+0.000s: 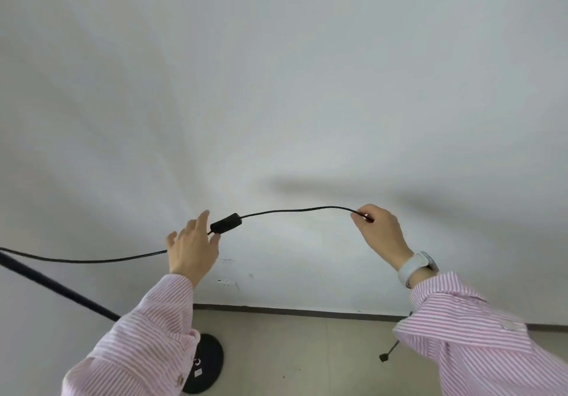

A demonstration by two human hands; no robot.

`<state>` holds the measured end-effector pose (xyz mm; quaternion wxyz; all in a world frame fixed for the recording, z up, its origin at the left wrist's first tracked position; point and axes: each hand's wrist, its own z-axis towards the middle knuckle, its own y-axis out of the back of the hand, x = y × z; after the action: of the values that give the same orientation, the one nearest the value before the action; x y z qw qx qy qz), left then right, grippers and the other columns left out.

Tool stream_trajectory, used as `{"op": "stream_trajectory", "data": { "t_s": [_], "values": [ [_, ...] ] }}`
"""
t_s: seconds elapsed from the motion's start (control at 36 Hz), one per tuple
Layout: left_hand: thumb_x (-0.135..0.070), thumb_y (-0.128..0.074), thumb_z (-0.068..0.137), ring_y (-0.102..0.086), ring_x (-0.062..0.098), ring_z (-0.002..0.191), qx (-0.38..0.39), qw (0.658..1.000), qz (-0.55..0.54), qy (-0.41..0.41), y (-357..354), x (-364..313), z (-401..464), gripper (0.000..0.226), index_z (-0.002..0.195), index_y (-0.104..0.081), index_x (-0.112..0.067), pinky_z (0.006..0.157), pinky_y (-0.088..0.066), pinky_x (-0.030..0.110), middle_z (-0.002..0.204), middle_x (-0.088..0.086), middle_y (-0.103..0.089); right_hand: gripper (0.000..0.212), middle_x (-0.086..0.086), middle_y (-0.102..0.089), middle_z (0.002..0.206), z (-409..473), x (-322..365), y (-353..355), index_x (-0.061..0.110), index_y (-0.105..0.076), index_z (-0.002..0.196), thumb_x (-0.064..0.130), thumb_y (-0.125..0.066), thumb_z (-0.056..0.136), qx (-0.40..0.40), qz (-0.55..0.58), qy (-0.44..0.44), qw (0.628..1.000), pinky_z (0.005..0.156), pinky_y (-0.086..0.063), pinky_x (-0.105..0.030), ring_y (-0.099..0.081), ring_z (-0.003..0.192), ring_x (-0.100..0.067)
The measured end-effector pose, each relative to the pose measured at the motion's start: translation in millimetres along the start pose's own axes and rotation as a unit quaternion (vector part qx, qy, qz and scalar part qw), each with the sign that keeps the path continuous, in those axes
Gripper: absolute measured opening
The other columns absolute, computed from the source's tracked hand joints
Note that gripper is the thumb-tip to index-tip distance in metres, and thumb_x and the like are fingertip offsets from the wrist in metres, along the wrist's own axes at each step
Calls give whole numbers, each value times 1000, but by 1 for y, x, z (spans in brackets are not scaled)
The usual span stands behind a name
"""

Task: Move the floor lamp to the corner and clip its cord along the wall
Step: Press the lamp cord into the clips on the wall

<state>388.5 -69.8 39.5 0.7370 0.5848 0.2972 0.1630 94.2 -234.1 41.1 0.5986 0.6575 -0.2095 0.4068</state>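
Though both hands pinching cord (295, 210) (left hand (192, 248), right hand (379, 231)), plug (384, 357) perhaps, half-hidden by sleeve (479, 334).

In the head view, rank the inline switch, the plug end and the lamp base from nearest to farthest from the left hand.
From the left hand:
1. Inline switch, at its fingertips, just right.
2. Lamp base, on the floor below.
3. Plug end, dangling low right, under the right sleeve.

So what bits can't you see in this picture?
Head view only:
- Lamp pole: its top is cut off by the left edge.
- Lamp base: partly hidden by the left sleeve.
- Cord: hidden past the right hand.
- Wall socket: too small and blurry.
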Motion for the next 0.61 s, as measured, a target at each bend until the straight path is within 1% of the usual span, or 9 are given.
{"op": "stream_trajectory", "data": {
  "t_s": [0.08,0.17,0.22,0.25,0.33,0.39,0.44,0.5,0.61],
  "values": [
    [-35,-55,87,-31,30,134,48,997,-45,-38,-15,-19,-9,76,145,-6,-25,112,-13,57,152,7,-22,13,1,-59,67,-7,13,-17,22,-57,72,19,-61,84,32,35,51,998,65,-40,-30,-52,64,-16],
    [-43,-50,89,-7,25,143,94,990,-25,-100,-34,-32,-18,79,145,4,-30,112,-2,59,157,1,-6,13,14,-56,56,-12,19,-29,20,-58,72,17,-61,84,68,72,81,992,61,-39,-25,-50,54,-4],
    [-44,-45,91,-10,25,143,161,979,-10,-125,-48,-32,-23,66,145,-10,-29,110,4,61,154,-2,-20,11,23,-58,56,-12,21,-36,17,-60,74,16,-60,85,78,91,91,989,59,-42,-26,-51,55,-2],
    [-40,-42,93,-22,24,140,194,972,-13,-129,-54,-29,-25,52,140,-25,-27,110,5,62,146,-1,-36,10,25,-58,57,-12,21,-40,15,-62,75,16,-60,86,81,95,94,988,60,-45,-29,-51,56,-2],
    [-22,-32,97,-58,19,102,223,968,24,-114,-64,-15,-33,24,107,-53,-23,115,-3,54,102,-1,-66,13,14,-56,56,-8,23,-54,14,-63,73,20,-60,85,91,62,83,990,64,-47,-36,-50,57,-9],
    [-19,-33,97,-61,21,88,179,979,49,-83,-69,3,-36,24,100,-56,-21,112,-19,42,95,-1,-67,14,11,-54,59,-8,21,-65,21,-61,70,25,-61,83,122,10,67,990,63,-42,-33,-49,59,-10],
    [-25,-37,97,-61,25,80,126,989,54,-55,-72,26,-36,24,98,-59,-16,92,-38,35,90,2,-67,10,10,-52,58,-11,20,-80,25,-60,73,28,-61,83,188,-20,56,980,62,-39,-29,-47,57,-9],
    [-27,-39,97,-61,25,75,111,992,51,-30,-73,50,-33,26,99,-61,-14,80,-41,33,85,3,-67,9,9,-49,56,-17,21,-99,25,-61,76,31,-61,83,251,-26,46,967,59,-36,-26,-44,53,-7],
    [-26,-37,97,-58,22,76,97,992,78,11,-80,98,-13,27,103,-61,-16,81,-38,32,86,2,-64,21,10,-47,53,-23,22,-146,19,-65,77,37,-57,85,318,-29,30,947,56,-32,-24,-39,47,-5]
  ]
}}
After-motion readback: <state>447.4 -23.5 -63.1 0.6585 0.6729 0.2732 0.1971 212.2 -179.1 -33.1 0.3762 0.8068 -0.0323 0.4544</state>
